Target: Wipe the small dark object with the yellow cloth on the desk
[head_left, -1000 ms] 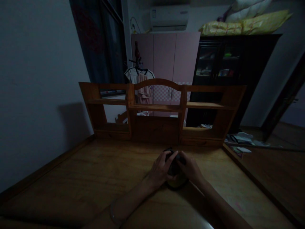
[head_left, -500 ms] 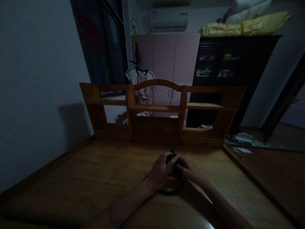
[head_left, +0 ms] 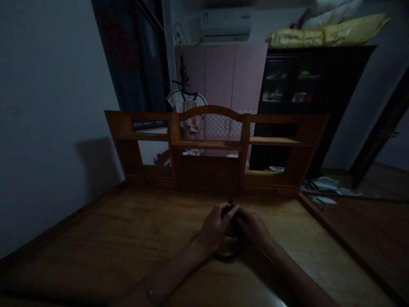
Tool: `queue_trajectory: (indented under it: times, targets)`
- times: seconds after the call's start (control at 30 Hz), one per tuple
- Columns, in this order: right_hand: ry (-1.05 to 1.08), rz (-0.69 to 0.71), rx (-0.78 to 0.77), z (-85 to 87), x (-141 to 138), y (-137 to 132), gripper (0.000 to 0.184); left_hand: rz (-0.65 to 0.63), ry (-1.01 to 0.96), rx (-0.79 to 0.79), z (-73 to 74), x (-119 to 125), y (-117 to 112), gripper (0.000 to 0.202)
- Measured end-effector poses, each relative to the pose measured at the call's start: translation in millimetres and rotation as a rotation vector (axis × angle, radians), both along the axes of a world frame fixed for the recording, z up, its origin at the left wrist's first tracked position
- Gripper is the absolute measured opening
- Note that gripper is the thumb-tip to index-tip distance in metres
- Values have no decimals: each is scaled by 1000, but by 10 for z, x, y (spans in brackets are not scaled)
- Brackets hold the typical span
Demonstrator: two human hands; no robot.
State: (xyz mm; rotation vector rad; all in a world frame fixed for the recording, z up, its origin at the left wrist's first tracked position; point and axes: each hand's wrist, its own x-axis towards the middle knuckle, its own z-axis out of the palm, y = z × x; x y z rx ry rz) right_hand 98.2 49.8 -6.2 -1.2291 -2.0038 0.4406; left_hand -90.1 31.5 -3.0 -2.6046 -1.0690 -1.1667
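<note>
We had a small dark object [head_left: 230,229] between our two hands on the near side of the bench [head_left: 134,230]; its lower part showed dull yellow with a dark rim. Taking it as the centre of a clock, with twelve straight ahead of us, our left hand [head_left: 213,227] lay at nine, curled around its side, with fingers bent over the top. Our right hand [head_left: 255,227] came in from three, its fingers folded in against the upper part; we could not make out its fingertips, which were blurred and partly hidden. Both hands were nearly closed around the object. We could not tell whether its base touched the bench. A thin bracelet [head_left: 149,285] circled our left wrist at eight.

At twelve, a wooden shelf unit [head_left: 209,145] stood along the bench's far edge, its middle arched on top. A pale wall [head_left: 47,94] rose at ten. Beyond the unit, we saw a white top [head_left: 176,101] and a pink garment [head_left: 192,121] hanging at eleven, a pink wardrobe [head_left: 220,81] at twelve beneath an air conditioner [head_left: 226,25], and a black cabinet [head_left: 337,85] between one and two, with yellow bags [head_left: 297,38] on top.
</note>
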Motion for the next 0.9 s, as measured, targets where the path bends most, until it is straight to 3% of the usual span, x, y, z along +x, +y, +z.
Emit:
queue_trajectory:
  times: [0.13,0.43,0.67,0.9]
  targets:
    - [-30,-23,9,-3,10,4,28,5,-14,6,-3,9,-6,92]
    - [30,64,53,50,-17,-49,30,47,-5,-55,-24,16,-3,102]
    - [219,229,-151,-96,23,58,58,48,-60,-131,13,26,-20,94]
    - [230,211,-158,-105,-13,41,53,31,-47,-125,14,23,-28,96]
